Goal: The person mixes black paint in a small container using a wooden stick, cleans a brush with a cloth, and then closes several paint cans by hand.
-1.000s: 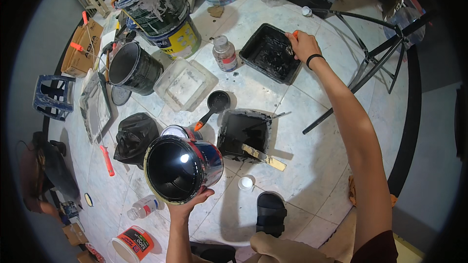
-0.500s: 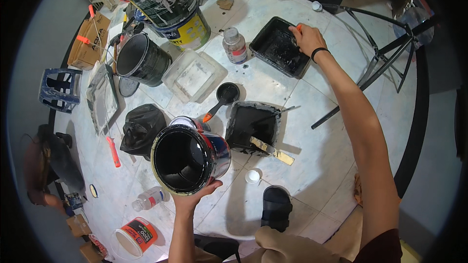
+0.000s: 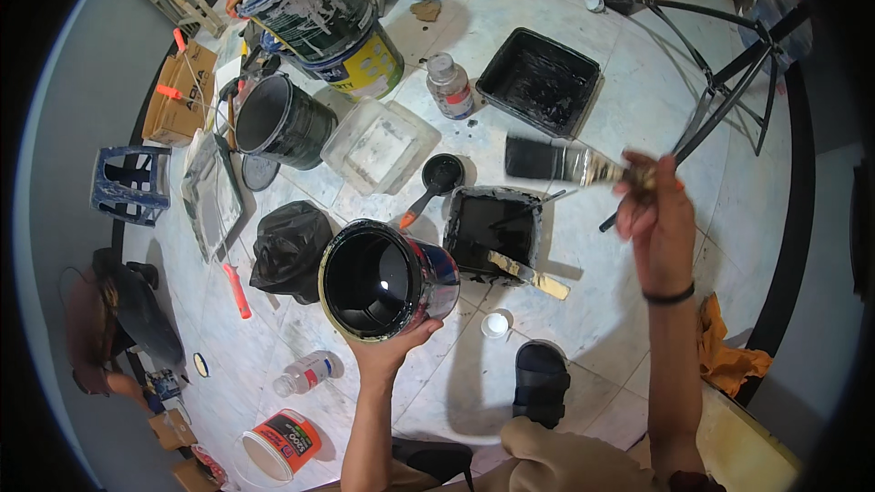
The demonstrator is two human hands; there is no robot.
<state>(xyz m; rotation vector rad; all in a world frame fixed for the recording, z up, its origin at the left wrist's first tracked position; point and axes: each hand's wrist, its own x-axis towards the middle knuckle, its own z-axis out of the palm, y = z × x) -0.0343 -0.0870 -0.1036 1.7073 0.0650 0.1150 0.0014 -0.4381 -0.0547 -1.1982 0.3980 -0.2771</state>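
Observation:
My left hand point(image 3: 396, 351) is wrapped around the lower side of a paint can point(image 3: 437, 278). The can is tilted so its wide mouth shows a glossy black inside. In my right hand point(image 3: 661, 219), blurred by motion, is a wide paintbrush point(image 3: 542, 160), its black bristles pointing left. The brush is in the air above the right side of a square black container point(image 3: 483, 219) of dark paint. A flat tool with a pale handle point(image 3: 547, 284) and a thin stick lie across that container's rim. Beyond the brush sits a black paint tray point(image 3: 538, 82) smeared with wet black.
Around the can are a black plastic bag point(image 3: 292, 255), a clear tub point(image 3: 383, 146), a small black cup point(image 3: 444, 173), and a bottle point(image 3: 449, 87). Stacked buckets point(image 3: 365, 64) stand far left; a black metal frame point(image 3: 720, 96) is at right. A sandal point(image 3: 540, 383) is near me.
My right hand has left the black tray and come toward me, carrying the paintbrush, which now shows fully. My left hand still holds the can. The whole view has shifted slightly.

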